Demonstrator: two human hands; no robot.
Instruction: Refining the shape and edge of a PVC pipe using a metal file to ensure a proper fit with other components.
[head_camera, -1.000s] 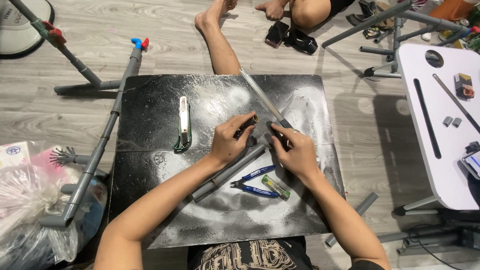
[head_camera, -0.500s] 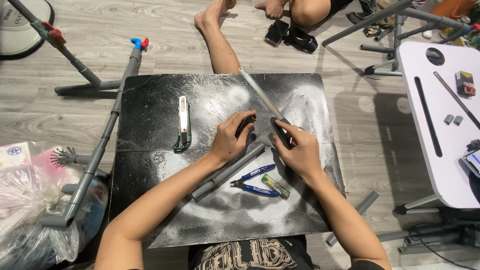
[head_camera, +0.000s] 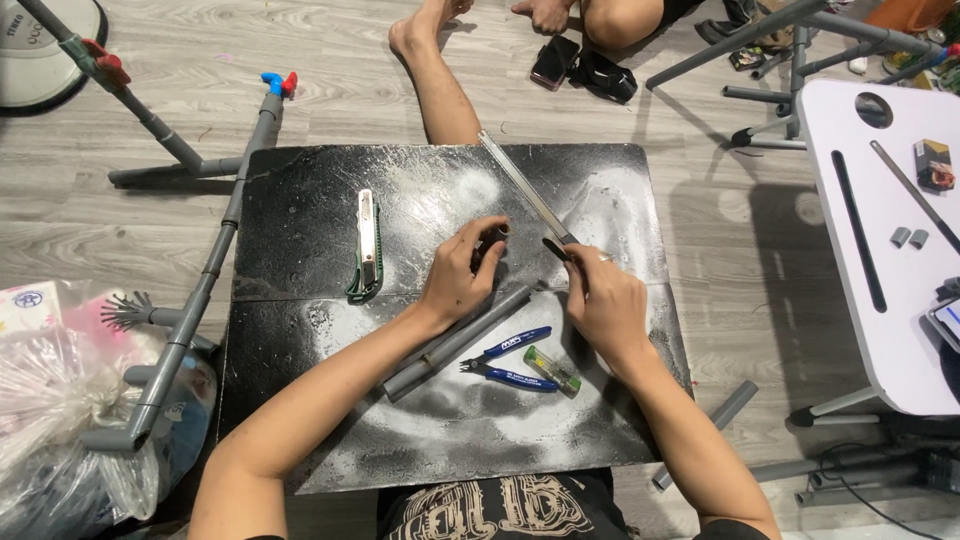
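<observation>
Left hand, frame centre: fingers pinching a short dark tube piece. Right hand: closed on a long flat metal file. Judgement: steady tube, strokes level.

Short dark pipe fitting: sitting pinched in the fingertips of the left hand, raised just over the black board, open end facing about 1 o'clock. Small, dark grey, tube-shaped; details too small to tell.

Long thin metal file: lying slanted, its far tip pointing to 11 o'clock toward the board's far edge, its near end being gripped by the right hand. Silvery, straight, narrow; its dark near end is sitting just beside the fitting at 3 o'clock.
</observation>
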